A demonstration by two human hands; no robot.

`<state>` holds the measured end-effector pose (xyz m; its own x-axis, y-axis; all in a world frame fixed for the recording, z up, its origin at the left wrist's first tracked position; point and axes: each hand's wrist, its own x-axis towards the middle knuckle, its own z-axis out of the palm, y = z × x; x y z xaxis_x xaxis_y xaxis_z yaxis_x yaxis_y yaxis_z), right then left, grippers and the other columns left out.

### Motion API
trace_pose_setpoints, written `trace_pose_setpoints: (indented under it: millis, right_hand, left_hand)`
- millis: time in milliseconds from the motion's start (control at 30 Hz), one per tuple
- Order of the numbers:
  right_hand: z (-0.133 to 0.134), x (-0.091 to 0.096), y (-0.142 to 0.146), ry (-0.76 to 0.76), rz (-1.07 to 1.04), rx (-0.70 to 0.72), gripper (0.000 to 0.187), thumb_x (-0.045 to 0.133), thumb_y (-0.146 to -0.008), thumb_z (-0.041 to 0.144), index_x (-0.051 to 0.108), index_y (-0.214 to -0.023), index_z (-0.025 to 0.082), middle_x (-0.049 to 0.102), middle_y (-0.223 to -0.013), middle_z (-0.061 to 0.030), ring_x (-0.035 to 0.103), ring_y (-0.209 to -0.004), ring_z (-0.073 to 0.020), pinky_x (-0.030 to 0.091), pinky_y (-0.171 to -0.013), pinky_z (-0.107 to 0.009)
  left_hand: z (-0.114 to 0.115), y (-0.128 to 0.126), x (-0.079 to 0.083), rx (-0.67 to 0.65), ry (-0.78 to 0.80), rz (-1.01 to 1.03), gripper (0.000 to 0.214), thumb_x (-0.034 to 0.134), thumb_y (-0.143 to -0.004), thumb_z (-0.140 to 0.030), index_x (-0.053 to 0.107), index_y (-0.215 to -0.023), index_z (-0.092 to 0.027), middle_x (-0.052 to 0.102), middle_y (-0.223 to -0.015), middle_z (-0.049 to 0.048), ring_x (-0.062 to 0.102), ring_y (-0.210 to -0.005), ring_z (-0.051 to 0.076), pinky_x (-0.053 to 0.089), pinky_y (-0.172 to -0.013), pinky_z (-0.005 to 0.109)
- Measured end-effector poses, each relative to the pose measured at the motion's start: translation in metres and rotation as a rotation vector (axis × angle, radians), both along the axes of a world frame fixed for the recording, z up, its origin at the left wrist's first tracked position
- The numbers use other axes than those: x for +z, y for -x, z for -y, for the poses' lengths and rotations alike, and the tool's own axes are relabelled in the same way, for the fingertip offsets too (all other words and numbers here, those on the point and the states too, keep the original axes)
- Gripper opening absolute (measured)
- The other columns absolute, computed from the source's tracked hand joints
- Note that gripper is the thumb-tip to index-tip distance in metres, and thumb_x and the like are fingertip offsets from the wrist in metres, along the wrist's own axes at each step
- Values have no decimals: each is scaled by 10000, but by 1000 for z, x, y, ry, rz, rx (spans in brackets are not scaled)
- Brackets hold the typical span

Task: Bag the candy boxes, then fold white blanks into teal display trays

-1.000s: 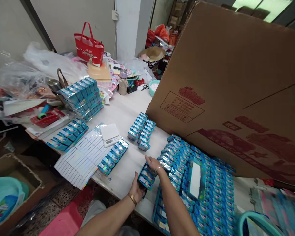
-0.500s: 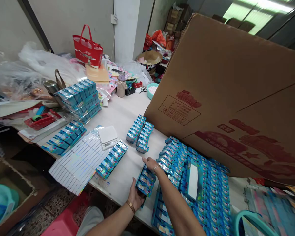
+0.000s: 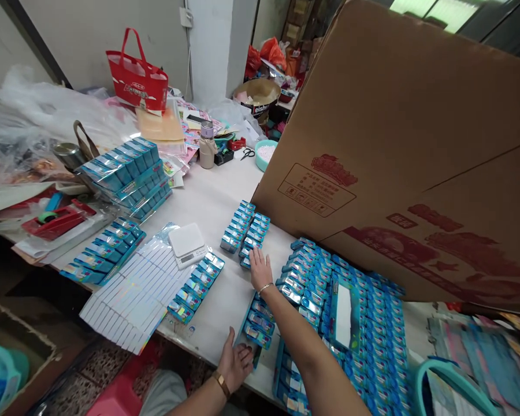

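Observation:
My left hand (image 3: 236, 359) lies palm up with its fingers apart at the front edge of the table. Just beyond its fingertips is a display tray holding a few small blue boxes (image 3: 259, 332); part of it is hidden under my right forearm. My right hand (image 3: 261, 269) reaches forward, fingers stretched out, at the near end of a double row of small blue boxes (image 3: 238, 226). Its fingertips overlap the nearest box of the right row; whether they press on it I cannot tell.
A filled tray (image 3: 196, 287) stands left, beside a white scale (image 3: 186, 245) and stacked printed sheets (image 3: 127, 294). Many blue boxes (image 3: 372, 329) fill the right side before a large carton (image 3: 385, 144). Wrapped trays (image 3: 125, 173), a bottle (image 3: 207, 144) and scissors (image 3: 247, 153) lie farther back.
My right hand has moved forward from the tray to the double row of boxes. My left hand has come away from the tray and turned open. The camera view has shifted slightly.

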<state>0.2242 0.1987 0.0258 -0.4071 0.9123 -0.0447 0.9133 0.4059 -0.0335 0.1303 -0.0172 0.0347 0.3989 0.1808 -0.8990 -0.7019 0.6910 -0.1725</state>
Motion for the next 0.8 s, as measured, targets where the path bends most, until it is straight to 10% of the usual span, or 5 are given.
trace_pose_setpoints:
  millis: [267,433,633,800]
  right_hand:
    - [-3,15,-4,48,-62,37,836,619,-669,188,259,-1418,86,483,-1224,-184,423,-1095,-290,291,-1017,-444]
    - [8,70,-23,58,-246,10,794,658,-624,245,353,-1342,94,485,-1118,-156,452,-1006,-281,397,-913,-419]
    - [126,153,-82,106,-548,-46,779,609,-702,313,266,-1394,208,415,-1239,-109,418,-1165,-286,378,-983,-448]
    - [234,134,-85,395,-539,-24,798,590,-609,173,330,-1362,219,446,-1197,-92,456,-1119,-266,400,-970,-395]
  left_hand:
    - [-1,-1,-2,-28,-44,39,839,333,-776,-739,390,-1312,-96,436,-1367,167,342,-1316,248,282,-1052,366]
    - [13,2,0,-32,-80,29,823,346,-801,-701,338,-1353,-91,365,-1429,170,316,-1329,260,293,-1040,382]
    - [35,18,5,-2,-115,25,795,343,-808,-695,387,-1312,-81,463,-1342,162,418,-1235,269,410,-854,331]
    - [43,23,8,4,-136,-16,699,370,-827,-658,449,-1250,-108,500,-1296,136,484,-1144,236,422,-790,286]
